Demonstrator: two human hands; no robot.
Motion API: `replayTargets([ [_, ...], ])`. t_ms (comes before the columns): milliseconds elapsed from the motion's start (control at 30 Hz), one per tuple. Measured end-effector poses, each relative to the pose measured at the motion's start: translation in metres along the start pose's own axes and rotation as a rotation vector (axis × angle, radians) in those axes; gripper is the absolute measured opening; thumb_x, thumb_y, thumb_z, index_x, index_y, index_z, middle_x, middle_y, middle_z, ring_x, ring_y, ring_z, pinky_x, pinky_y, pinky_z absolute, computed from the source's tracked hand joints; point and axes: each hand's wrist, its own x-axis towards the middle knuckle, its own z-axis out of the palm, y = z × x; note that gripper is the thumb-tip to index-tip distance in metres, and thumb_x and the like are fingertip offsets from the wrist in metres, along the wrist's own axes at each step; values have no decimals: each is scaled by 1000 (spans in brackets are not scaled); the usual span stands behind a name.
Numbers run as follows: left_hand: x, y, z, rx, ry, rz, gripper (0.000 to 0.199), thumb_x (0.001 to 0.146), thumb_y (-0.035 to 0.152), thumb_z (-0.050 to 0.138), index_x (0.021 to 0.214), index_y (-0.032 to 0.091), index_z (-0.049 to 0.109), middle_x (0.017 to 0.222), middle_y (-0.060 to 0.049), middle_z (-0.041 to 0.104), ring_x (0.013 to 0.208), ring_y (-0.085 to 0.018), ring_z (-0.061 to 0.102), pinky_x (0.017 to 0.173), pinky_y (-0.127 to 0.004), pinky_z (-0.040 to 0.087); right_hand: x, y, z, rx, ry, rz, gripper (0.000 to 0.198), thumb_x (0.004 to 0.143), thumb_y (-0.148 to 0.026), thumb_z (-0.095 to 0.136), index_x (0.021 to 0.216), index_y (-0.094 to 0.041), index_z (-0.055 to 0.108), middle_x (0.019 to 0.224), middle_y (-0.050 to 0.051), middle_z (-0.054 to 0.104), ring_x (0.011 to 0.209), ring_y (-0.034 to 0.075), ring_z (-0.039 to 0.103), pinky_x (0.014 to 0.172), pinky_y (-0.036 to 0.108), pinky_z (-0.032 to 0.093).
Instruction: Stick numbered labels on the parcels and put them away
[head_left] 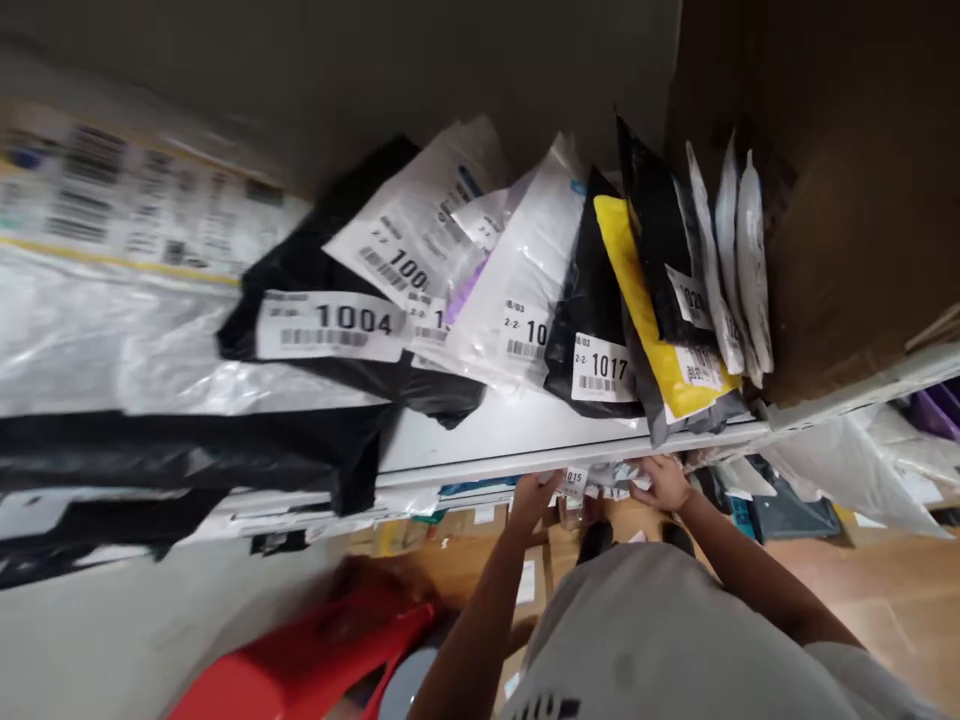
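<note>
Both my hands reach under the white shelf [517,440] to the row of parcels on the level below. My left hand [534,495] holds the edge of a small parcel with a white label reading 015 [576,481]. My right hand [661,482] rests on the neighbouring white parcels [619,475], its fingers bent over them. What lies deeper under the shelf is hidden.
On the shelf above lean several mailer bags: a black one labelled 1004 [330,325], white ones [517,290], a black one labelled 1017 [600,365], a yellow one [637,290]. A cardboard box [825,200] stands at right. A red stool [300,660] and cardboard boxes [465,570] sit on the floor.
</note>
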Motion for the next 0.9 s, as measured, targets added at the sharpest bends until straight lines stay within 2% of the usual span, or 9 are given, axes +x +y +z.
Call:
replayTargets([
  [100,0,-6,-6,72,-58,27,31,79,50,61,68,23,72,68,-5,75,72,-29,71,70,-37,55,0,-1,5,74,-25,55,32,86,-41,62,107,-19,73,83,9,71,81,26,67,77,37,53],
  [167,-2,-4,-6,115,-85,71,29,81,49,61,75,24,74,77,-6,78,80,-30,71,79,-40,55,0,0,5,101,-8,64,32,86,-43,61,104,-19,72,82,9,70,81,27,66,77,37,53],
  [233,-7,3,0,149,-123,139,24,84,45,62,81,24,75,90,-9,79,93,-31,70,93,-44,52,0,0,5,105,43,59,31,86,-44,61,101,-19,71,85,11,70,85,28,66,80,39,52],
  [300,-12,13,13,172,-201,208,19,84,39,63,83,25,75,98,-10,78,102,-30,68,100,-42,48,0,0,3,106,83,45,30,86,-44,60,100,-19,69,90,12,70,91,29,64,84,42,52],
  [400,-12,27,44,192,-383,257,10,78,31,68,74,24,75,88,-8,77,91,-27,68,91,-36,50,2,0,-2,128,102,-2,29,87,-42,61,103,-19,66,101,14,69,99,30,62,91,45,49],
  [467,-5,33,66,197,-494,245,9,74,27,71,67,23,73,76,-5,76,80,-25,68,81,-32,50,3,2,-6,152,120,-51,27,87,-40,61,105,-20,64,108,14,68,104,30,61,94,47,48],
  [567,9,40,89,190,-593,194,10,71,25,72,62,21,71,66,-3,72,71,-23,67,70,-29,48,3,5,-13,175,148,-109,25,88,-39,60,105,-21,62,114,14,67,109,30,61,96,48,47],
  [700,17,46,97,150,-678,137,13,70,26,72,60,18,69,61,0,69,68,-22,64,66,-27,46,-1,9,-22,187,159,-111,23,89,-39,58,105,-22,61,116,15,67,110,30,60,98,51,45],
  [900,11,49,99,83,-797,98,15,67,28,74,58,18,68,54,3,63,61,-17,57,63,-26,44,-4,11,-26,198,153,-105,22,89,-38,60,105,-22,60,117,15,67,113,30,59,100,53,45],
])
